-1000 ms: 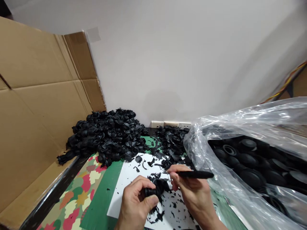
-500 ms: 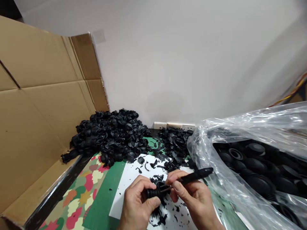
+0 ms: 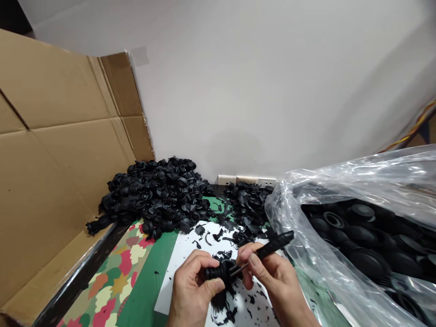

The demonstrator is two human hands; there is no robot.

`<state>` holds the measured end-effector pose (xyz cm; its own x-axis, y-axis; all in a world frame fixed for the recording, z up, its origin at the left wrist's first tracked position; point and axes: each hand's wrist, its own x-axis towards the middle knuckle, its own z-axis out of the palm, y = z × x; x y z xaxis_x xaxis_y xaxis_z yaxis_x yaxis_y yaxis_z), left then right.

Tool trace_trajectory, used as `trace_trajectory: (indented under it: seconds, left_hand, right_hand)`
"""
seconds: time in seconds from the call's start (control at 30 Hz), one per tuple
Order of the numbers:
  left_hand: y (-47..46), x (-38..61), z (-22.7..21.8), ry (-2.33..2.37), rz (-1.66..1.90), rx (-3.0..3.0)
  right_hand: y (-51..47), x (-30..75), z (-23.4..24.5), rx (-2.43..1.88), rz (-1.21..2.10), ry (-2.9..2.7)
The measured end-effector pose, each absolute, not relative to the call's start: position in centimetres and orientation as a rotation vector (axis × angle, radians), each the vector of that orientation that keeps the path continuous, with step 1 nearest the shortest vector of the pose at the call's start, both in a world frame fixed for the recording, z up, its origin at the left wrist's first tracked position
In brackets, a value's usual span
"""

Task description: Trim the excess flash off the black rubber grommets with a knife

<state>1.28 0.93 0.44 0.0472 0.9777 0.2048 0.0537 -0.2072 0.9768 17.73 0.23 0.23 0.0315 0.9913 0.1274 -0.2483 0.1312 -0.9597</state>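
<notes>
My left hand pinches a black ribbed rubber bellows between thumb and fingers, its wider end facing right. In my right hand is a black-handled tool with a thin metal shaft, like a deburring knife. Its handle points up to the right, and the metal tip meets the open end of the bellows; the exact tip is hard to make out. Below both hands lies a white sheet strewn with black rubber scraps.
A large heap of black rubber parts sits at the back left beside a cardboard box. Black trimmings are piled near the wall sockets. At right, a clear plastic bag holds more black parts.
The knife's handle end has shifted left and slightly up, its tip still at the bellows. The bellows has moved slightly left in my left hand, its open end now turned more into view.
</notes>
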Motion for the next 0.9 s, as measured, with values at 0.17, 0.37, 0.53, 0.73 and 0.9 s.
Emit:
trace_trajectory:
  seconds: [0.17, 0.37, 0.53, 0.73, 0.9]
  left_hand:
    - [1.1, 1.3, 0.4, 1.122, 1.332, 1.392]
    - [1.3, 1.2, 0.3, 1.148, 1.326, 1.209]
    - [1.6, 1.0, 0.3, 1.141, 1.221, 0.948]
    - [1.9, 0.7, 0.6, 1.019, 1.283, 0.851]
    - [2.0, 0.9, 0.1, 1.073, 1.253, 0.863]
  right_hand:
    - [0.3, 17.6, 0.4, -0.941, 1.222, -1.027]
    - [0.3, 17.7, 0.5, -0.971, 1.261, -1.012]
    - [0.5, 17.5, 0.7, -1.005, 1.272, -0.994]
    - [0.5, 17.2, 0.8, -0.968, 1.27, -0.963]
    - [0.5, 16.5, -0.1, -0.958, 1.285, -1.021]
